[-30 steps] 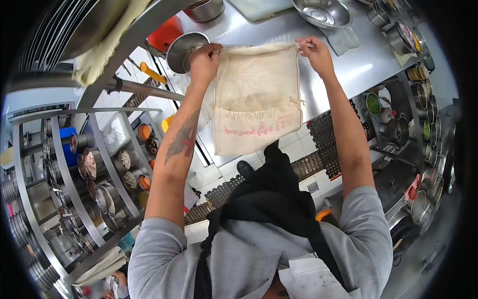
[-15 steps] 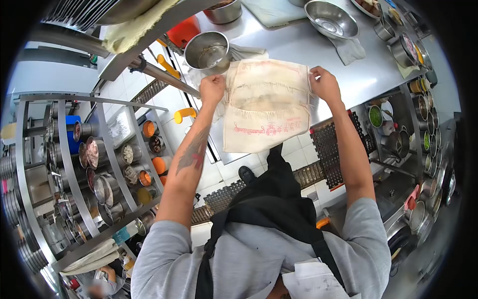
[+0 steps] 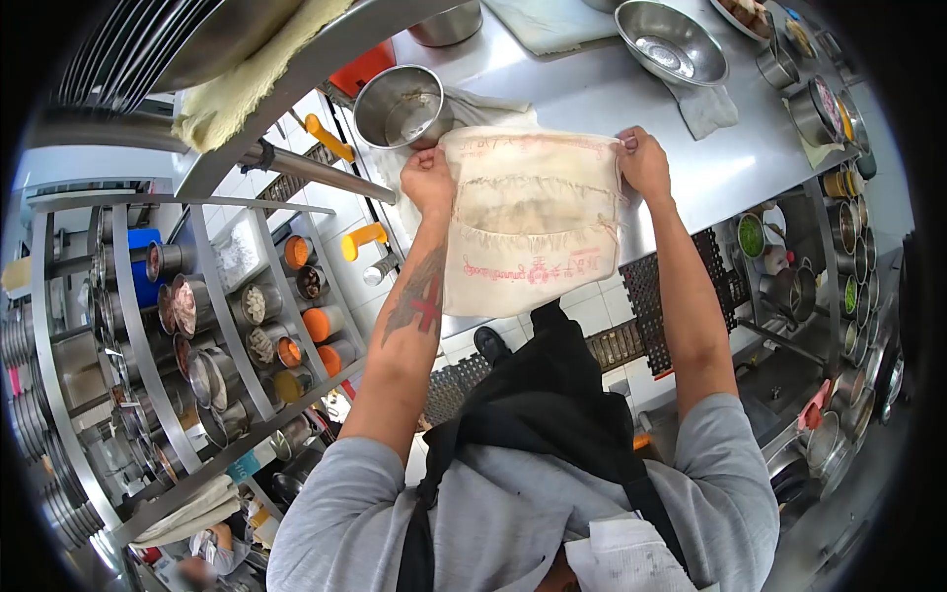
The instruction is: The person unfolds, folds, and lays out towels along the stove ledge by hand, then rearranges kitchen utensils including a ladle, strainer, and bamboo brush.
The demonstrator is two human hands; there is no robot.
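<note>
A cream cloth with red print and frayed edges lies spread across the near edge of the steel table, its lower part reaching past the edge towards me. My left hand is closed at the cloth's upper left side, fingers pinching its border. At the upper right corner my right hand pinches the cloth between thumb and fingers. Just above my left hand sits a steel pot with some residue inside, and another cloth lies beside it.
A steel bowl rests on a folded cloth further back. A white board lies at the top. Shelves with food containers stand left, a metal post near my left arm. A person shows at the lower left.
The cloth's far edge, held up towards the back a second ago, has come down nearer to me with both hands. A folded-over band with print now shows at its top.
</note>
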